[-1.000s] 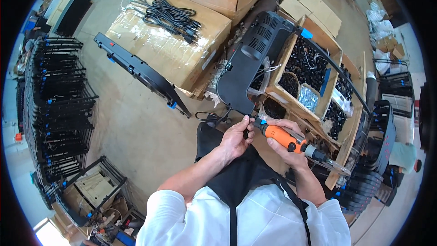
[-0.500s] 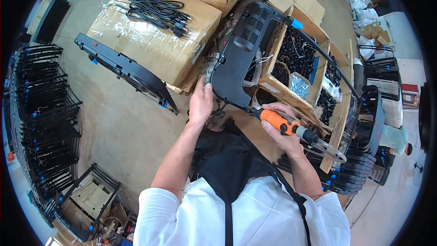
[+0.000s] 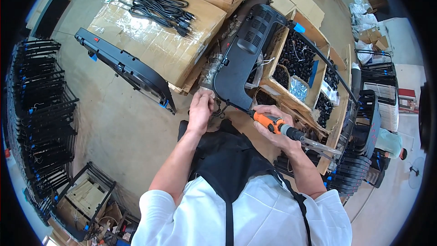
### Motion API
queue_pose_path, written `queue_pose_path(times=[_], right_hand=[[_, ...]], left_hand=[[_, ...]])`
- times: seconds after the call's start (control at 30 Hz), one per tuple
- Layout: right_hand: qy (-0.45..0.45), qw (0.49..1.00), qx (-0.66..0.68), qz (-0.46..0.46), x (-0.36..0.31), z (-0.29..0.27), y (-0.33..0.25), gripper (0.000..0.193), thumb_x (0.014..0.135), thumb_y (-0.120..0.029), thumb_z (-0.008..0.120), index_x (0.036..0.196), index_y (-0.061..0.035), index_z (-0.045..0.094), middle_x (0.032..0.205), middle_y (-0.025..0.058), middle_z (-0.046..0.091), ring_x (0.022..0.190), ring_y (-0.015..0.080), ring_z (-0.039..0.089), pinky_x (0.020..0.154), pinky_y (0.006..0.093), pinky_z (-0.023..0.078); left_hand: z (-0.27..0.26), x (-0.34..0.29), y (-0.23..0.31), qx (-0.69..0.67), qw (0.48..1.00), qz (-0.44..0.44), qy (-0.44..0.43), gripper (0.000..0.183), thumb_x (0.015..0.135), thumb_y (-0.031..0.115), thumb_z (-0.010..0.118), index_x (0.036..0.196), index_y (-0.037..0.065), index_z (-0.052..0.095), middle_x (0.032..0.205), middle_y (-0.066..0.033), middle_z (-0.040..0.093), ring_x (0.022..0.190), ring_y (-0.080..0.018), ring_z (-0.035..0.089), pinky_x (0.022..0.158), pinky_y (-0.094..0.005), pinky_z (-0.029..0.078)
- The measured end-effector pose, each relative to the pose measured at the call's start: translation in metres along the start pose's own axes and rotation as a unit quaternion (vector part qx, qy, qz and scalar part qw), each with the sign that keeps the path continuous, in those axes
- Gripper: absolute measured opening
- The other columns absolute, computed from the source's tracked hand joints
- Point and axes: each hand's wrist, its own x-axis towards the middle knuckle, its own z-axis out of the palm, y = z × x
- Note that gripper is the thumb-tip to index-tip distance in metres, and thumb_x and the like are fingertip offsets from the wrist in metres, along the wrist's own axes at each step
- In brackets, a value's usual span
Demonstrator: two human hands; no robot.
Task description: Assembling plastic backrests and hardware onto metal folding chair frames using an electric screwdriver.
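- One black housing [image 3: 236,74], bent like an L, vented at its far end, lies ahead of the person along the left edge of the wooden crate [image 3: 293,102]; what bears its weight is mostly out of sight.
- Long axis of the housing: slants from the crate's far left corner down and left toward the person, then its foot turns right, ending near the crate's near left corner.
- Right hand [image 3: 276,129]: wrapped around an orange power driver [image 3: 267,120], fingers over the body, thumb along the near side. It is the nearer hand to the housing's foot.
- Driver axis: points forward and left, nose at the end of that foot. Whether the bit is seated cannot be told. A clear hose [image 3: 324,146] trails from its rear, toward the crate's near edge.
- Left hand [image 3: 200,110]: fingers bent and drawn together, just beside the housing's rounded left corner, the nearer hand to it. Touching or apart, cannot tell; nor whether anything is pinched there. The housing lies forward and right of it.
- Crate contents, right of the housing: black small parts [image 3: 297,58], silver fasteners [image 3: 298,89] in the near part.
- Left of the housing: a carton [image 3: 195,48], a black cable bundle [image 3: 159,8] toward its far edge; another black panel [image 3: 129,69] slants past its near left edge.
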Motion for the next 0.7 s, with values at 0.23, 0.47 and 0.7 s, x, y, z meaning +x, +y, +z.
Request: queue_pose_path(times=[0.23, 0.47, 0.7], right_hand=[[-0.019, 0.999, -0.030, -0.015, 0.003, -0.001, 0.006, 0.037, 0.087, -0.010, 0.082, 0.121, -0.0073, 0.068, 0.127, 0.0097, 0.074, 0.114, 0.0214, 0.071, 0.103, 0.0366, 0.056], [0.032, 0.999, 0.007, 0.011, -0.004, -0.004, -0.008, 0.046, 0.087, -0.010, 0.083, 0.130, -0.0077, 0.067, 0.126, 0.0067, 0.071, 0.117, 0.0195, 0.070, 0.104, 0.0344, 0.055], [0.065, 0.985, 0.151, -0.043, -0.019, -0.003, -0.010, 0.051, 0.090, -0.004, 0.082, 0.134, -0.0046, 0.057, 0.133, 0.0148, 0.069, 0.124, 0.0249, 0.066, 0.109, 0.0411, 0.052]], left_hand=[[0.006, -0.044, -0.007, -0.179, 0.962, -0.104, -0.178, 0.026, 0.112, 0.026, 0.057, 0.122, 0.005, 0.068, 0.094, -0.0013, 0.070, 0.075, -0.0102, 0.063, 0.063, -0.0243, 0.050], [0.030, -0.044, -0.033, -0.142, 0.963, -0.118, -0.198, 0.025, 0.110, 0.029, 0.062, 0.117, 0.006, 0.070, 0.088, 0.0001, 0.070, 0.070, -0.0090, 0.062, 0.060, -0.0234, 0.048], [0.037, -0.039, -0.031, -0.233, 0.929, -0.186, -0.219, 0.027, 0.109, 0.029, 0.063, 0.119, 0.006, 0.073, 0.094, 0.0013, 0.070, 0.077, -0.0093, 0.064, 0.068, -0.0238, 0.054]])
